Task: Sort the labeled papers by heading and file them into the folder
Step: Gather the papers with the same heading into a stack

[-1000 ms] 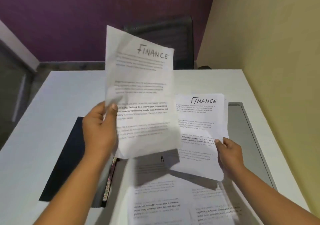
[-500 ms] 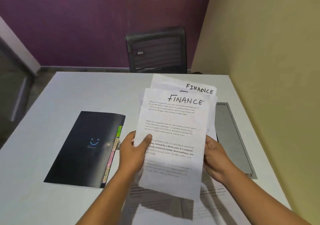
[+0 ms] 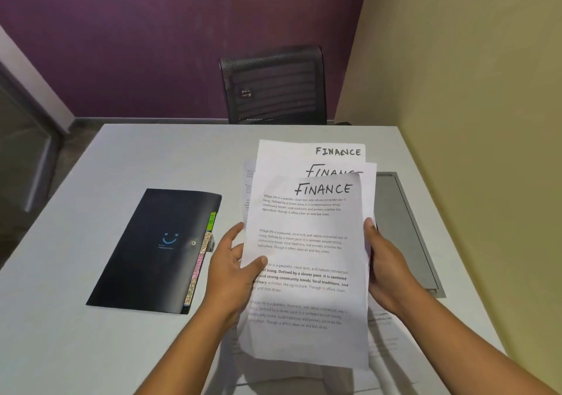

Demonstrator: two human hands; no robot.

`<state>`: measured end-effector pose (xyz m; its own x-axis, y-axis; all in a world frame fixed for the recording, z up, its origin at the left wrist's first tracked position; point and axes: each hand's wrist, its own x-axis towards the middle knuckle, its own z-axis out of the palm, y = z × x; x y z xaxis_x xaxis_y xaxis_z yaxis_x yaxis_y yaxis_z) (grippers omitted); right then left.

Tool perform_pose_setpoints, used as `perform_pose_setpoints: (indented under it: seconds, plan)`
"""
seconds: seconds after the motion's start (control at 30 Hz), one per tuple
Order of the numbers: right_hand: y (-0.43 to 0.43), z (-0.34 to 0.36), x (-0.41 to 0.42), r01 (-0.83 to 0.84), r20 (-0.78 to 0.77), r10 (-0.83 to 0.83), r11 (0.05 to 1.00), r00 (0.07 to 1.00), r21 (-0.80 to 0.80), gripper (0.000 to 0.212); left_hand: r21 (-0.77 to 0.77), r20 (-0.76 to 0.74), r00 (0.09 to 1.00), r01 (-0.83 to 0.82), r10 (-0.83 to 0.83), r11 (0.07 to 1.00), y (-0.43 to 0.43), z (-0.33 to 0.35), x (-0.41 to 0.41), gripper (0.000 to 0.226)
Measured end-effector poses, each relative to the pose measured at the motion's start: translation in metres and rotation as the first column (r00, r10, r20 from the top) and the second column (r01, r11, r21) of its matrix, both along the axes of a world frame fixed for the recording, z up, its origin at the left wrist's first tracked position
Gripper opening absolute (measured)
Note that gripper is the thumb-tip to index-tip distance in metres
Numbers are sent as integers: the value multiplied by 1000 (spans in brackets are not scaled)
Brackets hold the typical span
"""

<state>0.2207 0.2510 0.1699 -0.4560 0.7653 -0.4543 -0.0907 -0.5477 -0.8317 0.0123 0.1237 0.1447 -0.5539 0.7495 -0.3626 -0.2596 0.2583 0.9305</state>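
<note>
A purple wall fills the upper left of the frame and a beige wall the right side. Below them a white table spreads across the lower frame, with bare surface to the left of and beyond the folder. A black mesh chair stands at the table's far edge, top centre. A grey inset panel runs along the table's right side, partly hidden by paper.

The dark folder lies closed at centre left, bearing a small blue smiley logo with tiny unreadable print below it.

The stack of papers is held up above the table at centre, just right of the folder and clear of it. Three handwritten headings show, stepped one behind another, all reading "FINANCE"; the middle one is partly covered. The front sheet's printed paragraphs begin "Village life is a peaceful, close-knit". More loose sheets lie on the table beneath, mostly hidden and blurred.

The left hand grips the stack's left edge, thumb pressed on the front. The right hand holds the right edge with its thumb in front; its fingers are hidden behind the paper.

Coloured index tabs line the folder's right edge, their writing too small to read. A snap button sits near them.
</note>
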Motion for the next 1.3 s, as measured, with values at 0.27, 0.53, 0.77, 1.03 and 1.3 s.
perform_pose_setpoints:
  seconds: [0.27, 0.53, 0.77, 1.03, 1.3]
  plan:
    - [-20, -23, 15, -83, 264, 3, 953, 965, 292, 21, -41, -75, 997, 8, -11, 999, -18, -19, 23, 27]
    - [-34, -30, 18, -113, 352, -47, 899, 935, 422, 23, -61, -300, 948, 95, -109, 994, -26, -26, 26, 30]
    - [-37, -30, 22, -212, 373, 11, 837, 928, 504, 38, -56, -294, 951, 85, -98, 995, -25, -30, 25, 28]
    - [-30, -43, 27, -232, 384, 47, 861, 922, 452, 27, -45, -236, 961, 137, -144, 990, -21, -32, 26, 25]
    - [-31, -76, 41, -200, 435, 36, 920, 900, 336, 18, -35, -60, 998, -2, 0, 999, -7, -30, 19, 18]
